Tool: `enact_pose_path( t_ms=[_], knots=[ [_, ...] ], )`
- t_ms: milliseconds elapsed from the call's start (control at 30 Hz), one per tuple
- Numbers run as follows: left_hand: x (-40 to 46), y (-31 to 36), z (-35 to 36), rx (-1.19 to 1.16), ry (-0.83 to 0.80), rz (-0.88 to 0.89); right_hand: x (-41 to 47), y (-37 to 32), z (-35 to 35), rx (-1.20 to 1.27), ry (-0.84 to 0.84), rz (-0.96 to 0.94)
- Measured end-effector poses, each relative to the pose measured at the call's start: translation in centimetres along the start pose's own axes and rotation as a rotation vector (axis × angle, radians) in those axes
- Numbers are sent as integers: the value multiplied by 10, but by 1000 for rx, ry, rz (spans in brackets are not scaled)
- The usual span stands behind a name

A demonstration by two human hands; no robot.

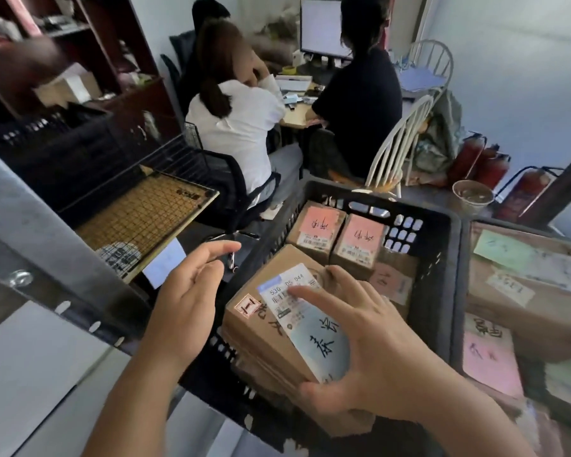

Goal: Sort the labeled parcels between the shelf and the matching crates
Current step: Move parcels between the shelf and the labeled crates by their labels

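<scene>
A black plastic crate (pixel 442 222) stands in front of me with several cardboard parcels inside. The top parcel (pixel 264 331) is brown and carries a white and pale blue label with handwriting. My right hand (pixel 376 351) spans it from above, with the thumb at the near edge, curled fingers at the far edge and the index finger stretched over the label. My left hand (pixel 185 298) hovers left of the crate with relaxed fingers and holds nothing. Two small parcels with pink labels (pixel 317 229) sit side by side at the crate's far end.
A second crate (pixel 462 308) on the right holds parcels with green and pink labels. A grey shelf (pixel 30 357) lies at lower left, with a wire-grid board (pixel 139 219) behind it. Two people (pixel 238 120) sit at a desk ahead. Fire extinguishers (pixel 488 166) stand far right.
</scene>
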State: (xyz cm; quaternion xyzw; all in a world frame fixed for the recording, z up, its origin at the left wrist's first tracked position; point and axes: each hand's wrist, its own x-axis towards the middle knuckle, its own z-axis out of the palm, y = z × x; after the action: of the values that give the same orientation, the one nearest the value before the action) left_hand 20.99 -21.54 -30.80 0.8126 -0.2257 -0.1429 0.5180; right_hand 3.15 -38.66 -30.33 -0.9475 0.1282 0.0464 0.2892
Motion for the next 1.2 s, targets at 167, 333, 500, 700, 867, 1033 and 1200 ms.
enact_pose_path(
  t_ms=[167,333,500,700,867,1033,1200],
  knots=[
    [27,19,40,-13,-88,43,-64,31,-53,-63,393,214],
    [31,55,118,-45,-296,158,-156,83,-77,-58,716,588],
    [8,84,195,-27,-494,329,-230,107,-59,-25,809,881],
    [-17,97,257,79,-671,443,-266,122,-31,-8,838,1028],
    [-24,105,277,162,-676,480,-260,137,-15,20,788,1067],
    [-23,105,288,174,-680,450,-246,156,1,51,698,1122],
    [-21,100,289,211,-688,429,-229,182,15,23,592,1179]
  ],
)
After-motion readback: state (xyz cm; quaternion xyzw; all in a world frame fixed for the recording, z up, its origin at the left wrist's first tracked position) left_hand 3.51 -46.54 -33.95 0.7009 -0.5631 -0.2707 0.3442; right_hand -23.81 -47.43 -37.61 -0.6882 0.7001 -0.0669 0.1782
